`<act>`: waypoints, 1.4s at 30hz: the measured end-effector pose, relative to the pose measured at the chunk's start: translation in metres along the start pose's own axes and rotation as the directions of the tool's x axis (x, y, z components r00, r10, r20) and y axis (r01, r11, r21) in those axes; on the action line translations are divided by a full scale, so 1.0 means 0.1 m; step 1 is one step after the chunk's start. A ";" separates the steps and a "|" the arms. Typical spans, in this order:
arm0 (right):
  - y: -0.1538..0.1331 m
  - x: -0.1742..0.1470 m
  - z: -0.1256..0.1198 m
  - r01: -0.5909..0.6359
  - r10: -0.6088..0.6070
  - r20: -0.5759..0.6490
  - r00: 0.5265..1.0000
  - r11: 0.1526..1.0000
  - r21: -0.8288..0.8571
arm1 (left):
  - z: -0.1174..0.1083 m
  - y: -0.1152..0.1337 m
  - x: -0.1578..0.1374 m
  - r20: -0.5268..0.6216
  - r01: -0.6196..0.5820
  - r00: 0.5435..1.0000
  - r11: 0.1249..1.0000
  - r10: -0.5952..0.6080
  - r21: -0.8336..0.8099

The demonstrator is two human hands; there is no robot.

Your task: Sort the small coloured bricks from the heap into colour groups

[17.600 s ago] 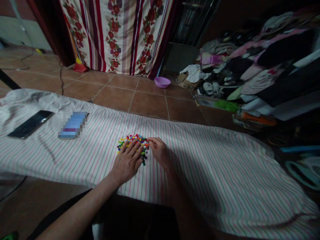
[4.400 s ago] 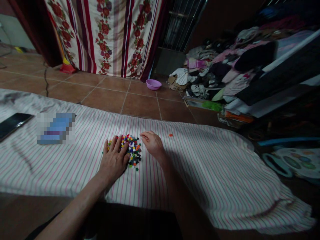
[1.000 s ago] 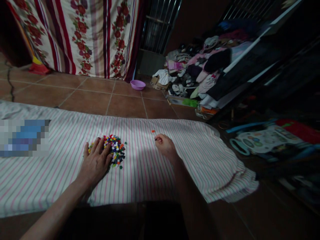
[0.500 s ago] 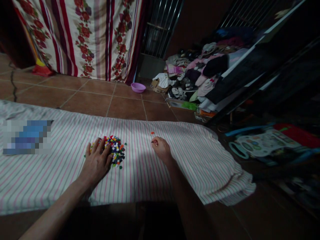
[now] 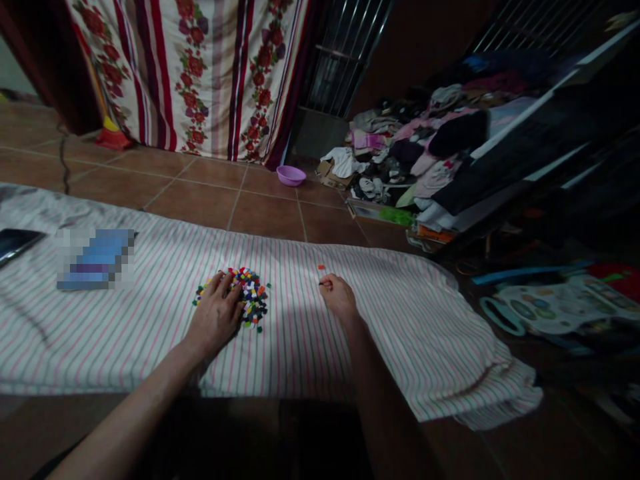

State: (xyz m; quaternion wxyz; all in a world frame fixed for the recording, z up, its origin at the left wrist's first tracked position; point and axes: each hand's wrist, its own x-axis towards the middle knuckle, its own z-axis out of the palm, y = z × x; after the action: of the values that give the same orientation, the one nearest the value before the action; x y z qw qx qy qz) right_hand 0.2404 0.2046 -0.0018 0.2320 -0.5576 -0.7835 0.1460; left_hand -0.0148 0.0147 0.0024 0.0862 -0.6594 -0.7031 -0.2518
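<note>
Pieces (image 5: 255, 303) lie heaped on striped cloth (image 5: 295, 340), partly under a spread left hand (image 5: 216, 315), apparently to contain them; the right hand (image 5: 340, 298) pinches a dark piece (image 5: 321, 285) near a lone orange piece (image 5: 321, 267).

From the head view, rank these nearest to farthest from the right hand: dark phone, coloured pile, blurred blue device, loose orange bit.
1. Loose orange bit: just beyond the right hand.
2. Coloured pile: to its left, partly under the left hand.
3. Blurred blue device: farther left.
4. Dark phone: farthest left, cut off by the picture's edge.
</note>
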 end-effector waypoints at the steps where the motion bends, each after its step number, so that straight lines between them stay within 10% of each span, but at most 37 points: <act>1: -0.01 0.00 -0.01 -0.004 0.004 0.008 1.000 1.000 -0.005 | -0.01 0.00 0.00 -0.002 0.000 1.000 1.000 0.000 -0.006; 18: 0.09 -0.07 -0.14 0.035 -0.045 0.057 0.997 0.986 0.165 | -0.01 -0.12 -0.01 0.026 0.024 0.999 0.997 -0.022 -0.069; 25: -0.14 -0.04 -0.08 0.035 0.000 -0.211 0.978 0.987 0.159 | -0.01 -0.10 0.00 0.030 0.027 0.999 0.997 -0.025 -0.075; 36: -1.00 -0.35 0.34 0.480 -0.499 -0.017 0.866 0.823 0.305 | 0.00 -0.09 0.02 0.044 -0.004 0.999 0.999 0.006 -0.053; 42: -1.09 -0.40 0.49 0.547 -0.575 0.073 0.815 0.805 0.229 | 0.00 -0.09 0.01 0.024 -0.034 0.999 0.996 0.036 -0.085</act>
State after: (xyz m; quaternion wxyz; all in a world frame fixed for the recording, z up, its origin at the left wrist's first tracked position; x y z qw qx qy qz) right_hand 0.1373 0.1319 0.0021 0.2637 -0.2632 -0.9091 0.1862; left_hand -0.0242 0.0157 0.0011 0.0536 -0.6779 -0.6811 -0.2715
